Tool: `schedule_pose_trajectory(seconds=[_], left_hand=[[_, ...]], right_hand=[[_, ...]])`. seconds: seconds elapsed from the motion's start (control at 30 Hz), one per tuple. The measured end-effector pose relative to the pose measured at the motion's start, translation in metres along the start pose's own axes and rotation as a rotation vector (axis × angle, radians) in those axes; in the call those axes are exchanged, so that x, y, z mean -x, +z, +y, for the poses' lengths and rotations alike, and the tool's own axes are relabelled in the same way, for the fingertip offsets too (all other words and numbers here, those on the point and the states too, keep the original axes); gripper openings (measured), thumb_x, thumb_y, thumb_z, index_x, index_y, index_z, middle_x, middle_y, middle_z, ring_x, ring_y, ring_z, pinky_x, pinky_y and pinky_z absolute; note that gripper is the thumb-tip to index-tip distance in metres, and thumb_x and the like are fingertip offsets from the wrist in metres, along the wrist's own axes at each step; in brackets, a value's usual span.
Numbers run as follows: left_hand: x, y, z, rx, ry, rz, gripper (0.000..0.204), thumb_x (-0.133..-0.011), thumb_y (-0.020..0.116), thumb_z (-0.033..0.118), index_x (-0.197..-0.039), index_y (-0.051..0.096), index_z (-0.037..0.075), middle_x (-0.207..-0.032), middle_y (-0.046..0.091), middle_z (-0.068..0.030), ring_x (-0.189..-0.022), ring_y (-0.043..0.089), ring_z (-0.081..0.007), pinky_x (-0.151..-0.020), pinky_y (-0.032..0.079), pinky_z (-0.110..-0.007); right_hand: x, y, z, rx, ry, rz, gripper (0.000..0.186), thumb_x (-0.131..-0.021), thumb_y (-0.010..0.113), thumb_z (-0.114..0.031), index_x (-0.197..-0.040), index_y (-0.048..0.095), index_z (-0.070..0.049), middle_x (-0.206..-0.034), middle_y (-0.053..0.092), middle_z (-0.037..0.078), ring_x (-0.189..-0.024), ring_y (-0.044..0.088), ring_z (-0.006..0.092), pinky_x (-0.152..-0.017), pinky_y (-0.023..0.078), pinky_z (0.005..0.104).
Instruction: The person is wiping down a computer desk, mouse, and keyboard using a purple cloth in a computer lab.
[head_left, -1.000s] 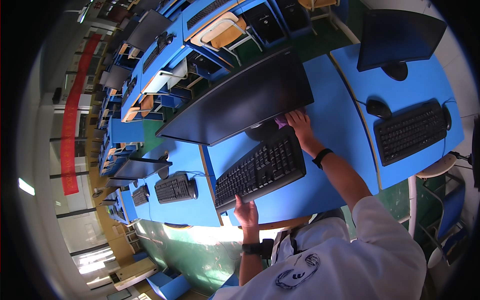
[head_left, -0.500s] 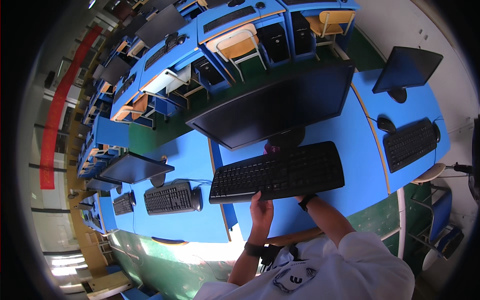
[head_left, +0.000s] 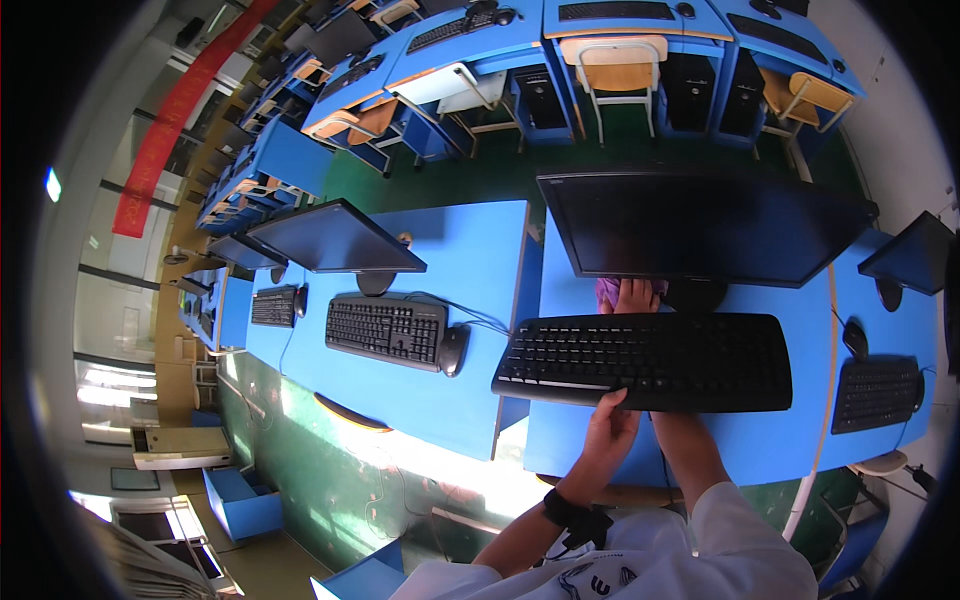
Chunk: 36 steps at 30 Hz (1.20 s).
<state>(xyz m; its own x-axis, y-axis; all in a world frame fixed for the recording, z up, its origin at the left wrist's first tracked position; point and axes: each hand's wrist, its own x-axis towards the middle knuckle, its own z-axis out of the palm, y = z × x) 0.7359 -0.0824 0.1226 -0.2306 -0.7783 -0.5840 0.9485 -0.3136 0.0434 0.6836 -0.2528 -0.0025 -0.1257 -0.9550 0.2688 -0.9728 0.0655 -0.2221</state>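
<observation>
My left hand [head_left: 610, 425] grips the near edge of a black keyboard [head_left: 645, 360], holding it up over the blue desk [head_left: 560, 440]. My right hand [head_left: 635, 295] reaches beneath the keyboard to its far side, fingers pressed on a crumpled purple cloth [head_left: 610, 292] on the desk just left of the black monitor stand [head_left: 700, 294]. The large monitor [head_left: 700, 220] stands above that hand, and the keyboard hides my right wrist.
The left desk holds a monitor [head_left: 335, 240], keyboard [head_left: 385, 332] and mouse [head_left: 452, 350]. At the right stand another monitor [head_left: 905, 250], keyboard [head_left: 875, 395] and mouse [head_left: 855, 340]. Rows of desks with wooden chairs [head_left: 610, 60] and computer towers [head_left: 690, 90] lie beyond.
My view has turned. My right hand, with the cloth, has moved from right of the monitor stand to its left, passing under the keyboard, which my left hand still holds, now more level.
</observation>
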Motion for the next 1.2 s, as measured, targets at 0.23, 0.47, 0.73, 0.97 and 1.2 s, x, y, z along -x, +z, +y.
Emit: schedule_pose_trajectory(seconds=[0.23,0.47,0.73,0.97,1.2], left_hand=[[0.008,-0.001,-0.003,-0.032,-0.019,-0.043,0.008,-0.083,0.06,0.006,-0.091,0.059,0.004,-0.09,0.062,-0.0017,-0.089,0.058,-0.012,-0.082,0.047,-0.023],[0.0,-0.004,-0.009,0.042,-0.02,-0.068,0.013,-0.082,0.059,0.002,-0.095,0.059,0.003,-0.094,0.063,-0.002,-0.092,0.058,-0.012,-0.083,0.047,-0.022],[0.016,0.001,-0.001,0.083,-0.029,0.022,0.015,-0.081,0.058,0.002,-0.097,0.058,0.004,-0.095,0.062,-0.0015,-0.093,0.057,-0.0114,-0.084,0.045,-0.021],[0.011,-0.008,0.002,0.097,0.004,0.026,0.019,-0.079,0.06,-0.002,-0.097,0.058,0.004,-0.096,0.063,-0.0027,-0.096,0.058,-0.0131,-0.087,0.048,-0.023],[0.011,-0.008,-0.004,0.124,-0.005,-0.023,0.011,-0.08,0.059,-0.001,-0.09,0.059,0.004,-0.09,0.063,-0.0026,-0.089,0.059,-0.0121,-0.084,0.048,-0.022]], right_hand=[[-0.005,-0.002,-0.013,-0.306,-0.368,-0.081,0.06,-0.073,0.061,-0.04,-0.123,0.051,-0.009,-0.128,0.046,0.01,-0.121,0.04,0.0291,-0.101,0.028,0.0521],[0.027,-0.059,0.021,-0.278,-0.347,0.071,0.058,-0.082,0.056,-0.033,-0.132,0.043,-0.007,-0.133,0.042,0.016,-0.127,0.036,0.0322,-0.102,0.031,0.0515],[-0.007,0.026,-0.013,-0.211,-0.194,0.122,0.07,-0.064,0.07,-0.032,-0.128,0.047,-0.012,-0.129,0.044,0.007,-0.12,0.038,0.0276,-0.098,0.03,0.0472],[0.022,0.031,-0.064,-0.455,-0.445,-0.093,0.064,-0.07,0.067,-0.041,-0.127,0.051,-0.016,-0.131,0.046,0.002,-0.122,0.041,0.024,-0.097,0.029,0.0434],[0.054,-0.018,-0.013,-0.513,-0.781,-0.033,0.06,-0.076,0.063,-0.041,-0.127,0.05,-0.012,-0.132,0.044,0.01,-0.121,0.042,0.0271,-0.094,0.036,0.046]])
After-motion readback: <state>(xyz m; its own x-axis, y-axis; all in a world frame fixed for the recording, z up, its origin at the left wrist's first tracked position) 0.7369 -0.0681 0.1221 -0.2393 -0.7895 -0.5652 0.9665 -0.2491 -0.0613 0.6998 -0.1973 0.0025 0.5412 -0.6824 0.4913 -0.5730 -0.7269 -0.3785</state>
